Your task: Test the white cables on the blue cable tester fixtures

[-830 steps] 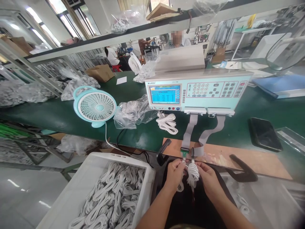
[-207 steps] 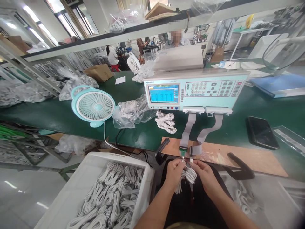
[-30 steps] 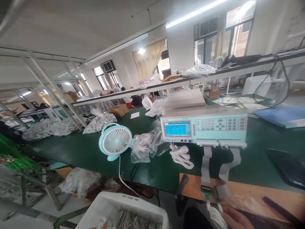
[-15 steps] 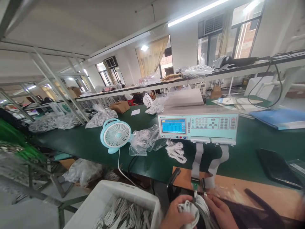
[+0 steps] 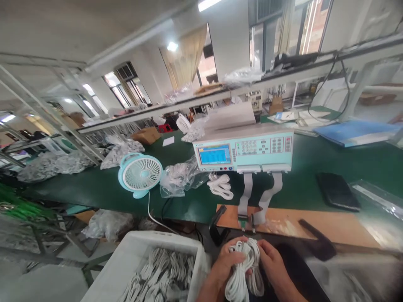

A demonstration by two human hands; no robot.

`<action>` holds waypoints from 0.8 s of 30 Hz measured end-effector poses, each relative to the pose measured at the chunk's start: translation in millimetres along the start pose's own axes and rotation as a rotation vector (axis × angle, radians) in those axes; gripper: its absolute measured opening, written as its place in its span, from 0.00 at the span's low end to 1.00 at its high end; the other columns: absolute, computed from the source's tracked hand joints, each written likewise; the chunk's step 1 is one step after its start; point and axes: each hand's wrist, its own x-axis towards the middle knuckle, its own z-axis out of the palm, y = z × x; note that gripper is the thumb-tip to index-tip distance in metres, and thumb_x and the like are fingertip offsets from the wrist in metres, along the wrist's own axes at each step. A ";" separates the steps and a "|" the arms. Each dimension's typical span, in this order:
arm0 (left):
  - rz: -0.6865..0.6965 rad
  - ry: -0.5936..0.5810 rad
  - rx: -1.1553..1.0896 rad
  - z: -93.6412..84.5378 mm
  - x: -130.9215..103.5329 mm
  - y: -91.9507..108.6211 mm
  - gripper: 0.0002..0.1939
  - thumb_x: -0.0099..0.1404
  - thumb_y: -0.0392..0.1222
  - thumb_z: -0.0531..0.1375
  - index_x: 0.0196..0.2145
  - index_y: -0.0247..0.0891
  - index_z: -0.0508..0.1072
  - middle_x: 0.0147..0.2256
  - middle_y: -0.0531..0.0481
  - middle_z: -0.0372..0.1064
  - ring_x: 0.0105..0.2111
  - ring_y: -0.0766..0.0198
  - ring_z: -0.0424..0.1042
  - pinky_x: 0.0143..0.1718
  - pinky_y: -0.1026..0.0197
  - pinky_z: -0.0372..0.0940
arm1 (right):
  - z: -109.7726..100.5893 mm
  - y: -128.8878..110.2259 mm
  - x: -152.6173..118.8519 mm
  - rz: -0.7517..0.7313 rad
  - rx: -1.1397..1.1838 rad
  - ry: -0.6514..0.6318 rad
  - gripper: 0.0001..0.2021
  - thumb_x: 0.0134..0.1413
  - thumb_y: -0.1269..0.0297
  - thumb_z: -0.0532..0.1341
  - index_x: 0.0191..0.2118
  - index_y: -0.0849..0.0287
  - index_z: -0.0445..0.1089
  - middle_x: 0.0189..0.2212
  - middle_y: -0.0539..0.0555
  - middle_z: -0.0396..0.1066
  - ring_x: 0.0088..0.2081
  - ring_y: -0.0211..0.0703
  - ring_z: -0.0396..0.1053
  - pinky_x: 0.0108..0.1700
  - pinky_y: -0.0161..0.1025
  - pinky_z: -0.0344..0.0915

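My left hand (image 5: 229, 261) is wrapped round a bundle of white cables (image 5: 241, 272) at the bottom centre. My right hand (image 5: 271, 261) is closed on the right side of the same coiled cables. Above my hands, two small connectors (image 5: 248, 224) end the grey ribbon cables (image 5: 267, 200), over the edge of an orange-brown board (image 5: 292, 226). The ribbons hang from a pale blue tester (image 5: 248, 152) with a lit screen. No cable plug is seen in the connectors.
At the lower left stands a white crate (image 5: 126, 251) full of cable bundles. On the green table (image 5: 195, 209) are a blue fan (image 5: 141, 174), bagged cables (image 5: 179, 178), a loose white coil (image 5: 220, 186) and a black phone (image 5: 337, 191). A black clamp (image 5: 217, 226) grips the board edge.
Both hands and the cable bundle have moved down, away from the connectors, and the cables are no longer at them. The view has shifted, so the tester appears further left and higher.
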 end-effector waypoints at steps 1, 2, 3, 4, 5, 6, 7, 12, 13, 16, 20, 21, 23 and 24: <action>-0.035 -0.008 0.003 1.9 -7.3 -1.2 0.30 0.41 0.38 0.68 0.45 0.33 0.72 0.28 0.47 0.74 0.17 0.65 0.70 0.18 0.65 0.64 | -4.4 -2.0 -9.0 0.007 -0.020 -0.023 0.26 0.36 0.37 0.66 0.20 0.58 0.65 0.19 0.50 0.65 0.25 0.41 0.60 0.28 0.37 0.61; -0.073 -0.020 0.003 4.0 -14.5 -2.1 0.31 0.40 0.38 0.68 0.46 0.33 0.72 0.28 0.47 0.74 0.17 0.64 0.70 0.18 0.65 0.63 | -13.3 -4.6 -17.4 0.021 -0.048 -0.053 0.25 0.38 0.37 0.65 0.21 0.58 0.65 0.19 0.50 0.64 0.25 0.41 0.60 0.28 0.37 0.61; -0.106 -0.030 -0.003 6.2 -21.1 -2.7 0.32 0.39 0.37 0.68 0.46 0.34 0.72 0.28 0.47 0.74 0.18 0.64 0.70 0.18 0.65 0.63 | -27.5 -7.3 -24.8 0.044 -0.094 -0.091 0.25 0.41 0.38 0.64 0.22 0.57 0.65 0.20 0.50 0.64 0.25 0.41 0.60 0.28 0.36 0.61; -0.126 -0.029 -0.016 8.5 -26.7 -3.2 0.32 0.39 0.36 0.67 0.46 0.34 0.72 0.28 0.47 0.74 0.19 0.63 0.71 0.19 0.65 0.64 | -46.9 -9.8 -30.8 0.069 -0.160 -0.118 0.24 0.45 0.38 0.62 0.23 0.57 0.66 0.21 0.50 0.64 0.25 0.41 0.61 0.28 0.36 0.61; -0.126 -0.014 -0.033 10.8 -31.0 -3.8 0.31 0.39 0.35 0.67 0.45 0.35 0.72 0.29 0.48 0.74 0.21 0.62 0.72 0.20 0.65 0.65 | -70.9 -11.5 -35.1 0.089 -0.263 -0.135 0.23 0.47 0.39 0.60 0.24 0.57 0.66 0.21 0.49 0.63 0.25 0.41 0.61 0.27 0.36 0.60; -0.110 0.015 -0.049 12.9 -34.0 -4.6 0.30 0.39 0.34 0.67 0.44 0.35 0.72 0.30 0.48 0.74 0.22 0.62 0.73 0.22 0.65 0.65 | -97.5 -12.3 -38.2 0.092 -0.410 -0.163 0.22 0.50 0.40 0.59 0.25 0.56 0.67 0.22 0.50 0.64 0.25 0.42 0.62 0.28 0.37 0.62; -0.088 0.052 -0.061 14.8 -35.6 -5.8 0.29 0.39 0.34 0.68 0.43 0.35 0.73 0.30 0.49 0.74 0.24 0.62 0.74 0.24 0.65 0.66 | -124.2 -12.4 -40.3 0.075 -0.584 -0.179 0.22 0.52 0.40 0.57 0.25 0.55 0.68 0.22 0.51 0.66 0.25 0.44 0.64 0.28 0.38 0.62; 0.005 0.150 -0.067 26.3 -27.7 -17.9 0.27 0.40 0.35 0.71 0.40 0.36 0.71 0.29 0.52 0.73 0.26 0.64 0.73 0.30 0.64 0.66 | -169.3 -15.9 -52.2 -0.222 -1.058 -0.005 0.17 0.54 0.46 0.59 0.41 0.52 0.74 0.38 0.58 0.73 0.34 0.52 0.72 0.35 0.46 0.67; 0.027 0.157 -0.049 29.4 -24.7 -21.1 0.26 0.41 0.35 0.71 0.40 0.36 0.71 0.29 0.52 0.72 0.26 0.65 0.72 0.31 0.65 0.65 | -154.4 -19.4 -55.3 -0.238 -0.973 -0.090 0.15 0.58 0.48 0.58 0.41 0.51 0.73 0.37 0.56 0.73 0.35 0.49 0.72 0.37 0.44 0.69; 0.074 0.174 0.064 39.4 -17.9 -30.1 0.22 0.46 0.38 0.71 0.38 0.37 0.70 0.28 0.55 0.70 0.26 0.69 0.67 0.30 0.67 0.63 | -92.5 -32.0 -57.9 -0.264 -0.758 -0.256 0.11 0.62 0.54 0.56 0.40 0.53 0.71 0.31 0.52 0.71 0.32 0.42 0.70 0.34 0.37 0.67; 0.180 0.261 0.250 45.6 -18.3 -34.5 0.16 0.53 0.41 0.68 0.39 0.38 0.72 0.31 0.53 0.70 0.29 0.68 0.66 0.33 0.66 0.62 | -47.9 -34.5 -51.6 -0.260 -0.595 -0.277 0.11 0.60 0.57 0.55 0.33 0.56 0.70 0.26 0.51 0.69 0.27 0.40 0.66 0.29 0.35 0.64; 0.212 0.292 0.296 44.6 -19.3 -33.9 0.14 0.53 0.41 0.67 0.38 0.38 0.73 0.34 0.51 0.71 0.32 0.66 0.68 0.37 0.65 0.63 | -46.6 -31.0 -51.0 -0.264 -0.561 -0.284 0.12 0.60 0.56 0.55 0.32 0.56 0.70 0.26 0.52 0.70 0.27 0.41 0.67 0.30 0.35 0.64; 0.245 0.323 0.353 38.9 -19.4 -31.0 0.12 0.50 0.41 0.69 0.33 0.38 0.75 0.40 0.46 0.74 0.40 0.60 0.71 0.44 0.63 0.63 | -48.9 -19.8 -49.6 -0.252 -0.496 -0.291 0.13 0.57 0.53 0.57 0.29 0.55 0.71 0.25 0.52 0.71 0.27 0.43 0.68 0.30 0.36 0.65; 0.238 0.317 0.354 34.3 -17.9 -28.6 0.11 0.47 0.42 0.70 0.29 0.38 0.75 0.41 0.45 0.75 0.43 0.57 0.71 0.47 0.62 0.63 | -50.2 -13.0 -47.4 -0.228 -0.454 -0.287 0.13 0.54 0.51 0.59 0.28 0.54 0.73 0.25 0.53 0.72 0.27 0.45 0.68 0.29 0.37 0.66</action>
